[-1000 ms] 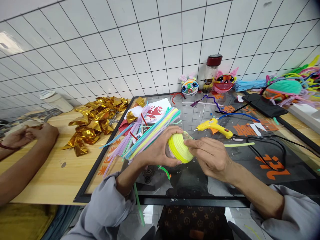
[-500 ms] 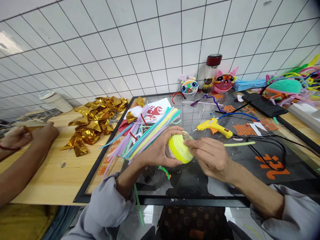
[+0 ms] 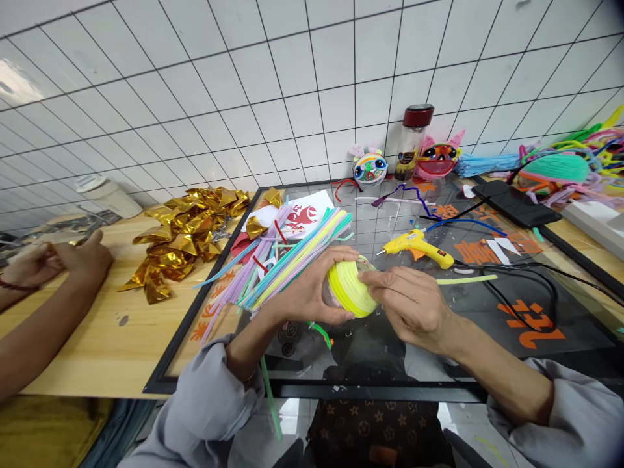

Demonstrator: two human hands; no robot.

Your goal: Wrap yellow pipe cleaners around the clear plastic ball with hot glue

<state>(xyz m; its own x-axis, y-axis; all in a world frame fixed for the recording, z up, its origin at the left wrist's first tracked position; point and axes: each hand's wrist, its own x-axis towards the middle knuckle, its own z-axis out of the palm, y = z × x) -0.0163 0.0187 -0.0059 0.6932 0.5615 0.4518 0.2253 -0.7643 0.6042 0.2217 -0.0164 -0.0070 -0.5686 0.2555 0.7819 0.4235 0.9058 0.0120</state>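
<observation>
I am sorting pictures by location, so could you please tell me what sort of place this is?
Probably a craft workshop: a yellow glue gun and a bundle of pastel pipe cleaners lie within view, and a pink face-like ornament sits near the tiled wall.

1. Your worktop (image 3: 136, 344) is pale wood, with a black-framed dark panel (image 3: 585, 315) lying on it up to the near edge.
2. At your left of that panel, gold foil pieces (image 3: 178, 240) lie heaped; a white cup (image 3: 111, 197) sits by the worktop's far edge.
3. On the panel you have pastel pipe cleaners (image 3: 299, 260) toward its left edge and a yellow glue gun (image 3: 422, 249).
4. Along its far edge sit a red-lidded bottle (image 3: 408, 155) and two face ornaments (image 3: 370, 170).
</observation>
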